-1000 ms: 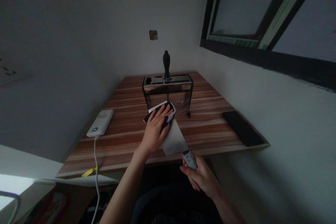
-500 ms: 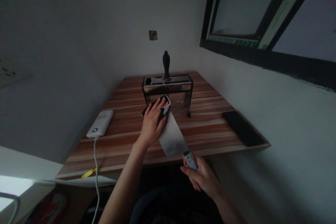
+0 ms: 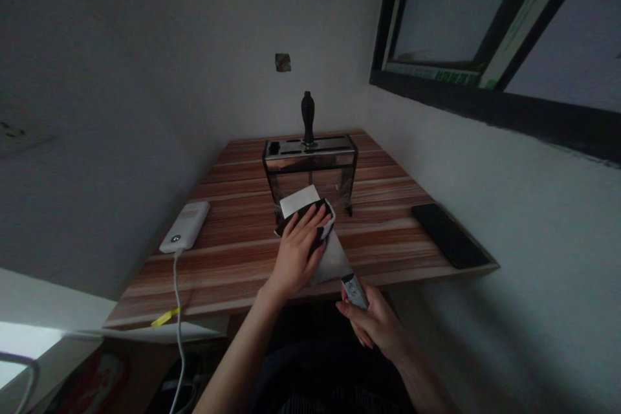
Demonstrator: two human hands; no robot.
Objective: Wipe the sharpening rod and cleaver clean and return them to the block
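Observation:
My right hand (image 3: 372, 322) grips the handle of a wide cleaver (image 3: 334, 260), its pale blade pointing away from me over the wooden desk (image 3: 233, 239). My left hand (image 3: 295, 252) presses a black and white cloth (image 3: 324, 218) flat against the middle of the blade, fingers laid over the cloth. The blade's far tip shows beyond the cloth. Behind it stands a metal and clear knife block (image 3: 310, 165) with one black handle (image 3: 307, 115) sticking up from a slot.
A white power bank (image 3: 186, 226) with a cable (image 3: 178, 330) lies at the desk's left. A black phone (image 3: 449, 235) lies at the right near the wall. A dark framed picture (image 3: 485, 26) hangs on the right wall. A chair is below me.
My left hand slid the cloth out to the blade's far end, then back toward the handle, so the far tip now shows. The right hand kept its grip on the handle.

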